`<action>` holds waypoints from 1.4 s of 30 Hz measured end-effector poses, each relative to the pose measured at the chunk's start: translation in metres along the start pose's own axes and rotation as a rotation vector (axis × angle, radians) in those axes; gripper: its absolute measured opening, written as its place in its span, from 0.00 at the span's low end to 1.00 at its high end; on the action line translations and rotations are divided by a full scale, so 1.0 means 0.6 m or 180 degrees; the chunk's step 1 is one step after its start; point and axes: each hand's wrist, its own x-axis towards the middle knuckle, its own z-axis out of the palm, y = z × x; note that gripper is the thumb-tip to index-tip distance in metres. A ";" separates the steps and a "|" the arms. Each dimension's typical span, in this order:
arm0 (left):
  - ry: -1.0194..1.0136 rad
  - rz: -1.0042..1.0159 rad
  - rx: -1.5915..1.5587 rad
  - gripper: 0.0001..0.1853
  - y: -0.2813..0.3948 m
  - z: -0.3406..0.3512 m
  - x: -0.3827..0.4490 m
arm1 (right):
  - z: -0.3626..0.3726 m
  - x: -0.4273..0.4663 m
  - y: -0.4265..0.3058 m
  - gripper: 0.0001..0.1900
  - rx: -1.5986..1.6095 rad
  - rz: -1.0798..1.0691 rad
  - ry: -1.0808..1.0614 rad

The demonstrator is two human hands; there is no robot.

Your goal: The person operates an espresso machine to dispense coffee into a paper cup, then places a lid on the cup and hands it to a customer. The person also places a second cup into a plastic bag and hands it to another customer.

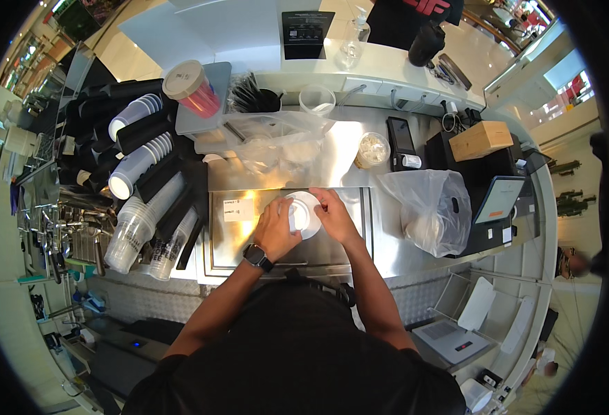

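Over the steel counter, my left hand (277, 228) grips the left side of a round white item (304, 213), whose exact kind I cannot tell; it looks like a roll or a lid. The fingers and thumb of my right hand (334, 213) hold its upper right edge. A smartwatch (255, 255) sits on my left wrist. Beneath my hands lies a framed steel panel (232, 244) in the counter, with a paper label (238, 210) bearing handwriting at its upper left. Beyond it, clear plastic bags (284, 137) lie on a container.
Stacked plastic cups (144, 218) in black holders stand left. Rightward are a lidded drink cup (373, 150), a card terminal (401, 142), a bulging plastic bag (431, 212), a wooden box (481, 140) and a tablet (499, 199). A person (413, 15) stands beyond the counter.
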 end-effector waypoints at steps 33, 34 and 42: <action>0.0023 0.0508 0.0015 0.43 -0.001 0.021 0.011 | 0.047 -0.016 0.089 0.12 0.1795 0.0273 0.1214; 0.0025 0.0537 0.0016 0.43 -0.001 0.021 0.011 | 0.047 -0.014 0.087 0.12 0.1858 0.0220 0.1165; -0.0062 0.0556 -0.0157 0.42 -0.008 0.021 0.012 | 0.060 -0.013 0.095 0.14 0.1670 0.0147 0.1295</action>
